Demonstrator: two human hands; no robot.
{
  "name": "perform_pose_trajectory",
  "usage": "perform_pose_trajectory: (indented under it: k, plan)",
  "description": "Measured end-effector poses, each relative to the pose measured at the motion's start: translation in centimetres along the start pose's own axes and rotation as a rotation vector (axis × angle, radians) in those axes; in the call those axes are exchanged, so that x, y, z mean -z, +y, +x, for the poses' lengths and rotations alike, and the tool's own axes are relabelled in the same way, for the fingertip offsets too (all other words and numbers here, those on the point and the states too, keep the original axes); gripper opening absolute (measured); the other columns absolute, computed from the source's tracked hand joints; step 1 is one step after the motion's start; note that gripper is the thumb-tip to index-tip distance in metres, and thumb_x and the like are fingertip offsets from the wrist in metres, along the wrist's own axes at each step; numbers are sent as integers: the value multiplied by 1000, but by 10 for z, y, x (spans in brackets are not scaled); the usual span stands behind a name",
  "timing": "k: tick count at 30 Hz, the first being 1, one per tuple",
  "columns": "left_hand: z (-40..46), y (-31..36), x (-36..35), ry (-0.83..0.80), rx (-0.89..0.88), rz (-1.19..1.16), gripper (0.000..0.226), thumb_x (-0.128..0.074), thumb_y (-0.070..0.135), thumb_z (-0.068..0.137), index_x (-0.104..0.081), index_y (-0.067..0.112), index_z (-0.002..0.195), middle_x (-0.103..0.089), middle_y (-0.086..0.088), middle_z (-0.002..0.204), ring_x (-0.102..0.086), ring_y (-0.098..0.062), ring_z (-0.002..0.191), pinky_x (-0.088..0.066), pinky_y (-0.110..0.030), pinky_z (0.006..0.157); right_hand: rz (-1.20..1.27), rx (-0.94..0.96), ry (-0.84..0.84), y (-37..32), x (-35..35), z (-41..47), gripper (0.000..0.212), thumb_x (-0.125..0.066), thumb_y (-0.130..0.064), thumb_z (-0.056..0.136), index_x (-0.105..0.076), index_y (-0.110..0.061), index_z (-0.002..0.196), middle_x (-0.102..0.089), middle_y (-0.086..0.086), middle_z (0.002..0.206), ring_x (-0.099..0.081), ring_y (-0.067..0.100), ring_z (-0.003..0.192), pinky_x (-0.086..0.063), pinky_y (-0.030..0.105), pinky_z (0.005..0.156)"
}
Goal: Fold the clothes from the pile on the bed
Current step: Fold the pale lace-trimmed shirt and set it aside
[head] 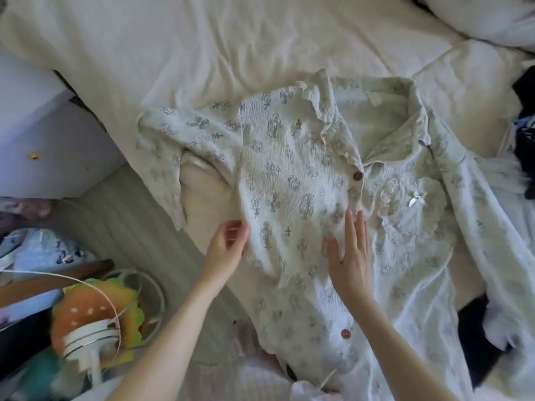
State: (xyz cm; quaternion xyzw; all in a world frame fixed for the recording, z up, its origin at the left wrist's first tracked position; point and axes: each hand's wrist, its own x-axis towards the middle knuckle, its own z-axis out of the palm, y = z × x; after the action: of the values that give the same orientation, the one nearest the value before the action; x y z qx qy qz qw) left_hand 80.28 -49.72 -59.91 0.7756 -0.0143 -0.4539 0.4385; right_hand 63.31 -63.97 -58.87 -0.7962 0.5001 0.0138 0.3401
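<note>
The printed shirt lies face up across the near half of the bed. The left hand pinches its left side seam; the right hand presses flat, fingers straight, near the placket. A hard pull could bunch the left sleeve, and the 2 brown buttons may gape

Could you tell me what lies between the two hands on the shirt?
In the head view, only printed shirt fabric lies between the left hand and right hand; no button or other thing sits there.
</note>
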Motion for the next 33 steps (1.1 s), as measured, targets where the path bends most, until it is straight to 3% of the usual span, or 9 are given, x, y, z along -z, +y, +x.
perform_pose_trajectory:
  k: [3,4,6,9,13,16,20,27,33]
  plan:
    - [-27,-36,-25,-199,58,8,58,-67,67,65,-61,23,103,-69,14,96,-64,-6,90,-49,-21,81,6,-61,-25,15,0,-26,56,-41,-22,100,-14,-22,149,1,-5,154,4,15,147,-9,44,120]
    - [-33,-44,-29,-201,83,13,49,-70,59,68,-64,19,97,-71,8,91,-65,-10,86,-50,-27,79,1,-76,-41,20,1,-35,55,-41,-21,100,-16,-22,149,0,-5,154,4,14,147,-9,43,120]
    - [-45,-54,-33,-161,84,13,14,-72,33,81,-64,22,77,-69,12,69,-63,-6,67,-48,-20,66,-23,-108,-73,32,4,-55,53,-40,-23,101,-19,-20,149,-4,-3,156,2,12,146,-10,43,119]
    - [-61,-63,-29,11,40,-18,9,-64,21,88,-60,24,82,-64,12,66,-56,4,55,-41,-9,52,-74,-134,-107,52,10,-82,50,-40,-24,101,-25,-18,148,-12,2,158,-2,15,146,-9,41,119]
    - [-83,-75,-9,94,71,-74,21,-60,34,87,-55,14,86,-53,4,62,-51,-1,47,-40,-15,42,-137,-133,-157,80,18,-112,52,-44,-23,99,-27,-16,148,-17,8,157,-6,23,147,-8,44,119]
    - [-99,-87,-12,-132,201,-145,38,-64,39,80,-53,17,109,-66,0,102,-65,-12,89,-55,-25,71,-177,-62,-205,100,24,-131,53,-45,-25,99,-28,-18,148,-17,7,157,-6,22,147,-8,45,119]
    - [-120,-121,-35,-295,400,268,81,-69,53,74,-43,8,136,-47,-1,136,-49,-20,123,-41,-36,102,-249,55,-266,127,26,-155,54,-45,-27,99,-26,-20,148,-17,5,158,-8,24,147,-10,48,118]
    - [-195,-145,-40,56,246,-296,38,-67,37,71,-65,15,102,-74,0,93,-71,-17,85,-57,-28,63,-320,130,-343,170,40,-186,60,-51,-36,96,-24,-28,149,-9,1,159,0,20,147,-3,47,117]
    - [-223,-151,-39,-61,394,-388,14,-58,5,87,-64,3,100,-74,-7,92,-71,-20,82,-58,-27,60,-253,-192,-6,191,62,-187,50,-49,-29,96,-38,-13,143,-28,9,154,-21,26,143,-12,48,116]
